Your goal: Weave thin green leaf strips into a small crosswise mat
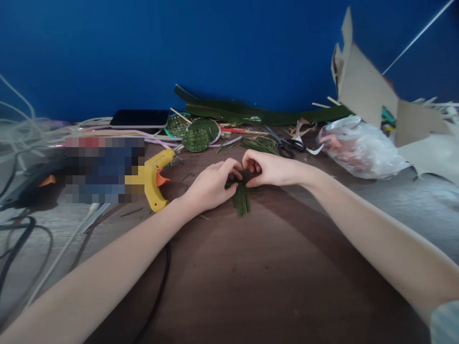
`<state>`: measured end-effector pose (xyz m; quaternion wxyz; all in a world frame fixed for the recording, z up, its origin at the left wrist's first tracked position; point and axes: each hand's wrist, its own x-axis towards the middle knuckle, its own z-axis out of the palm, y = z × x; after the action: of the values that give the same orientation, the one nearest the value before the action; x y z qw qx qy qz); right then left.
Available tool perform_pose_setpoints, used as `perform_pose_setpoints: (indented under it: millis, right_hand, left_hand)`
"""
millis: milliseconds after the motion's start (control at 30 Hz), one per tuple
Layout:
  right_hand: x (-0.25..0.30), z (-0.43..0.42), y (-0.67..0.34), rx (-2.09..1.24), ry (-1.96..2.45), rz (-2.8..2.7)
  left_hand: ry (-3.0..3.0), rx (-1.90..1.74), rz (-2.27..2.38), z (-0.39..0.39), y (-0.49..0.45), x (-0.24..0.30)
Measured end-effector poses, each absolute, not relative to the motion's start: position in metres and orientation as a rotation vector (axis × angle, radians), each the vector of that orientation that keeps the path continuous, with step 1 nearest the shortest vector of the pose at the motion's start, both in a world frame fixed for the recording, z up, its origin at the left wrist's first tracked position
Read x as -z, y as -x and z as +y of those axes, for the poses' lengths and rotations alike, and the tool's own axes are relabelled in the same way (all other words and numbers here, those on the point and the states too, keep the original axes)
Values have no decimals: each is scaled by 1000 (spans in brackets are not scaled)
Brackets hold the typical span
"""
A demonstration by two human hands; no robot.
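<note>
My left hand [211, 184] and my right hand [270, 168] meet over the middle of the brown table [258, 277]. Both pinch a small bundle of green leaf strips [242, 198], whose loose ends fan out toward me below the fingers. The fingers of each hand are curled tight on the top of the bundle, so its upper part is hidden.
A yellow glue gun [154, 177] lies left of my hands, its black cord [159, 286] trailing toward me. Behind are round woven leaf discs [197, 134], a phone [139, 118], scissors [283, 143], long green leaves [251, 113], a plastic bag [355, 145] and cardboard pieces [369, 88]. Cables [21, 234] crowd the left.
</note>
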<state>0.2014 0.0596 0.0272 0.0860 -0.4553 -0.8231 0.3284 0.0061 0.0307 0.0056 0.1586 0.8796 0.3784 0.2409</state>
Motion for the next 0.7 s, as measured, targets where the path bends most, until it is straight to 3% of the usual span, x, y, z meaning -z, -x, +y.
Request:
perform_pose_setpoints:
  millis: [700]
  right_hand:
    - [-36,59,-205,-1501,1135,-2107]
  left_hand:
    - [-2523,-747,997,31,-5,-2]
